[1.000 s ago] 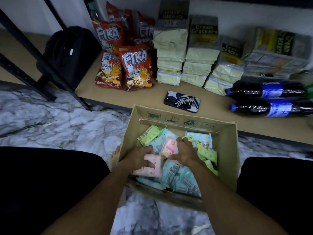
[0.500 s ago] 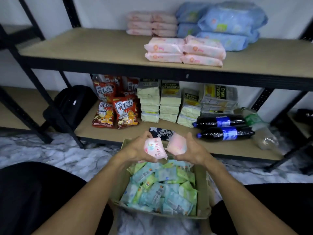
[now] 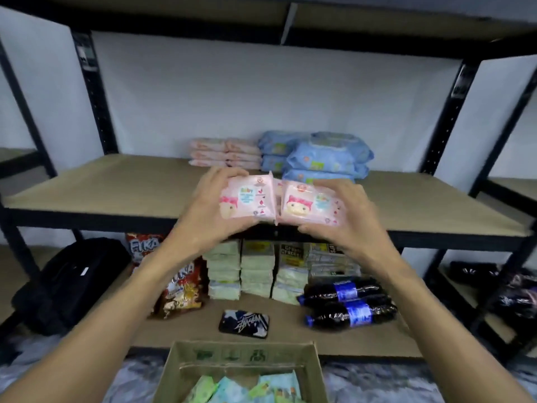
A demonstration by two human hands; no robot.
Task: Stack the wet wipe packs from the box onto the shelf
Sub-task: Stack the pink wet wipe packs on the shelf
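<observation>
Box: the cardboard box sits on the floor at the bottom edge of view, nearest the person, with green and blue packs left inside.

Left hand: the left hand is closed on a pink pack, thumb under its near edge and fingers over the far edge.

Right hand: the right hand is closed the same way on a second pink pack.

Packs together: the two are held side by side, inner edges touching, faces tilted toward the person, long axes running left to right, parallel to the shelf's front edge.

Shelf: the middle shelf lies straight beyond the hands; the packs hover over its front edge at the centre.

Front stack: the earlier pink packs probably lie just behind the held ones, but the hands hide that spot.

Back stacks: a pink stack and a blue stack stand against the back edge, the pink one directly ahead of the left hand.

Coming move: likely forward and down onto the board, both hands equally near.
</observation>
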